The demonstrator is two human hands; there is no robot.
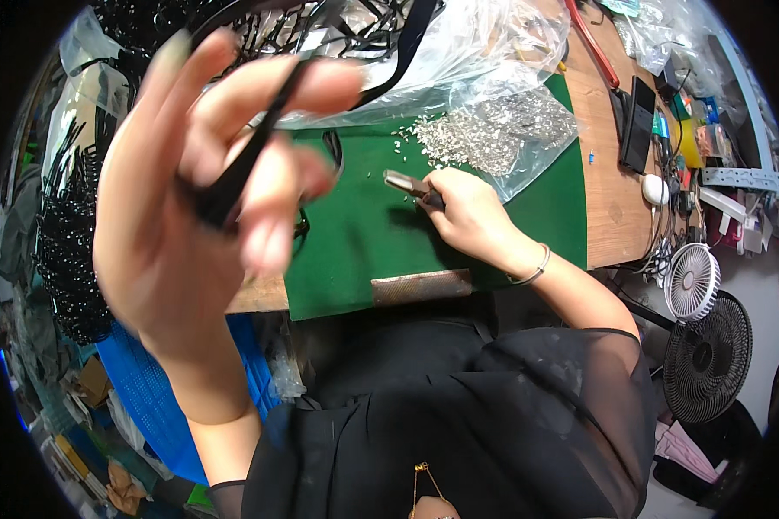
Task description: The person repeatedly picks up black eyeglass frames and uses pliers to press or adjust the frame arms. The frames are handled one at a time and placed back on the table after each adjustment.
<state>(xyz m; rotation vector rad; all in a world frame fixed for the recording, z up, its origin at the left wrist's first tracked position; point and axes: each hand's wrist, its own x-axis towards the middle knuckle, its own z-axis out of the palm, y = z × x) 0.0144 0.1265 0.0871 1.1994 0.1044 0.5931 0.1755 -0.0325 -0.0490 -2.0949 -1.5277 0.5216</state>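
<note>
My left hand (pixel 182 186) is raised close to the camera and smeared by motion. Its fingers curl round a black strap (pixel 398 65), which loops away toward the back of the table. Lower down, my right hand (pixel 472 212) is closed on a pair of pliers (pixel 404 182) above the green mat (pixel 355 259). The metal jaws point left; the dark handles are mostly hidden in my fist. Just beyond the pliers lies a heap of small silvery pieces (pixel 454 143), partly on the mat and partly in a clear plastic bag (pixel 537 143).
Bundles of shiny black cords (pixel 74 251) hang at the left, above a blue basket (pixel 156 389). Clear plastic sheeting (pixel 485 65) covers the back. A phone (pixel 637 125), cables and a white fan (pixel 692 281) stand at the right, near a black fan (pixel 706 356).
</note>
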